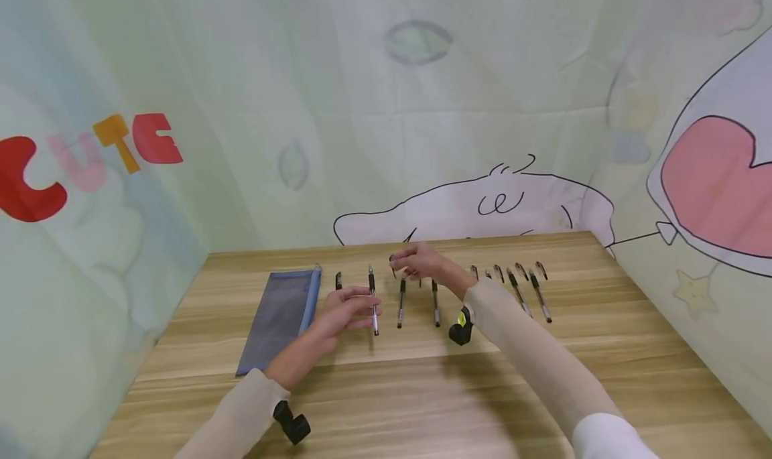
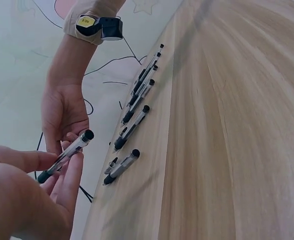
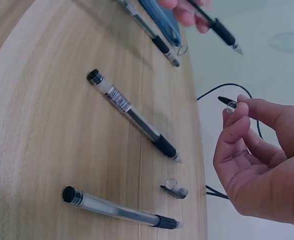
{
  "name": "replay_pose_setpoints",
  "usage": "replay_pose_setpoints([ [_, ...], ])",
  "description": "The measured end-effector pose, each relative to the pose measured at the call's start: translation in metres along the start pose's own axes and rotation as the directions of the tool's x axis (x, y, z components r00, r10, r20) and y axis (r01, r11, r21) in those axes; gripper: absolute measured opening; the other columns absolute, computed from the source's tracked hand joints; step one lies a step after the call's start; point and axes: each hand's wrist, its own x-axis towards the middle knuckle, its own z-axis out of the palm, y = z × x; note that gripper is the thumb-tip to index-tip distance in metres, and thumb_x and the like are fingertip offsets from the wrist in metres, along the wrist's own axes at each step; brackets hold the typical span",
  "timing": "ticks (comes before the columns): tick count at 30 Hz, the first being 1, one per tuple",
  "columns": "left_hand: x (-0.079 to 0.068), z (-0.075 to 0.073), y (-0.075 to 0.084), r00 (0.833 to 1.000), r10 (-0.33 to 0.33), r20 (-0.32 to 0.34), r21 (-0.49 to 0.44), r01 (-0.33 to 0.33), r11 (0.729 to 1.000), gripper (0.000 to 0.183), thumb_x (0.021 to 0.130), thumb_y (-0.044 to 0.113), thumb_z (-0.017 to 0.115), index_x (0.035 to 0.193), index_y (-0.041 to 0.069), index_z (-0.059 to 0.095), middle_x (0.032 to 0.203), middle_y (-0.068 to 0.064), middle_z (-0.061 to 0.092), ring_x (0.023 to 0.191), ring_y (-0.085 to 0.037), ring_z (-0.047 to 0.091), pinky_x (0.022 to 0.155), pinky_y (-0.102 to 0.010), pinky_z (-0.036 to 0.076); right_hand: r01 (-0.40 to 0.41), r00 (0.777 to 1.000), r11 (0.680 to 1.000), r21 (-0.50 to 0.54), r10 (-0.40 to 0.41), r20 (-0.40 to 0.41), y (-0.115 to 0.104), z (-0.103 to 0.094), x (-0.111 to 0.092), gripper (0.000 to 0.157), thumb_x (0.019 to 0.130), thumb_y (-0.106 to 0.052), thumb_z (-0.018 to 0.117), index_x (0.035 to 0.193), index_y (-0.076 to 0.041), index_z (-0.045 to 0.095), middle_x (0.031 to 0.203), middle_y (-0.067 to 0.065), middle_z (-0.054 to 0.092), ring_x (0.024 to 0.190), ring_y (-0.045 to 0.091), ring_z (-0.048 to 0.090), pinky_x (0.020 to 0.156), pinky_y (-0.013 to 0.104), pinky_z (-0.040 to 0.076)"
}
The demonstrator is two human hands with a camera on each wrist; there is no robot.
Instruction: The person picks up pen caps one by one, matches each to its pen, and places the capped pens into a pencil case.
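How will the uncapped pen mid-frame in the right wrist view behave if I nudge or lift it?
The pen would probably roll: its barrel looks round, with no clip showing. Its slim build suggests low weight. The smooth clear barrel may slip; the dark grip near the tip probably holds better.

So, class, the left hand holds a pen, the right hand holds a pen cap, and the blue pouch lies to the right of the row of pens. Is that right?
Not quite: the blue pouch lies to the left of the row of pens, as the head view shows. The left hand does hold a pen, and the right hand a pen cap.
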Motion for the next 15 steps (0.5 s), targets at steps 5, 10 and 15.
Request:
replay_pose_setpoints([
  [5, 0.0, 0.005, 0.001, 0.999, 0.008, 0.045, 0.019, -0.009, 1.0, 0.04, 0.098, 0.011, 0.067, 0.134, -0.004, 0.057, 0.121, -0.02, 0.073, 0.092, -0.015, 0.075, 0.082, -0.031, 0.064, 0.005, 1.0, 1.0, 0.025, -0.005, 0.0, -0.004, -0.002, -0.002, 0.035, 0.1, -0.017, 0.068, 0.13, 0.001, 0.063, 0.107, 0.006, 0.07, 0.077, 0.013, 0.063, 0.064, 0.018, 0.051],
  [10, 0.002, 0.008, -0.003, 0.997, -0.001, 0.074, 0.015, 0.0, 1.0, 0.043, 0.096, 0.008, 0.068, 0.135, -0.006, 0.055, 0.121, -0.02, 0.073, 0.09, -0.015, 0.075, 0.083, -0.031, 0.064, 0.02, 1.0, 0.998, 0.061, -0.021, 0.006, -0.005, -0.005, -0.006, 0.031, 0.099, -0.013, 0.067, 0.126, 0.002, 0.062, 0.105, 0.008, 0.073, 0.069, 0.011, 0.065, 0.065, 0.018, 0.055],
  [15, 0.001, 0.012, -0.008, 0.996, -0.012, 0.092, 0.01, 0.011, 1.0, 0.042, 0.094, 0.007, 0.07, 0.132, -0.005, 0.056, 0.108, -0.013, 0.076, 0.088, -0.016, 0.075, 0.083, -0.032, 0.064, 0.026, 0.999, 0.995, 0.097, -0.029, 0.032, -0.002, -0.005, -0.012, 0.029, 0.098, -0.009, 0.068, 0.123, 0.004, 0.063, 0.106, 0.012, 0.075, 0.065, 0.009, 0.066, 0.063, 0.018, 0.057],
])
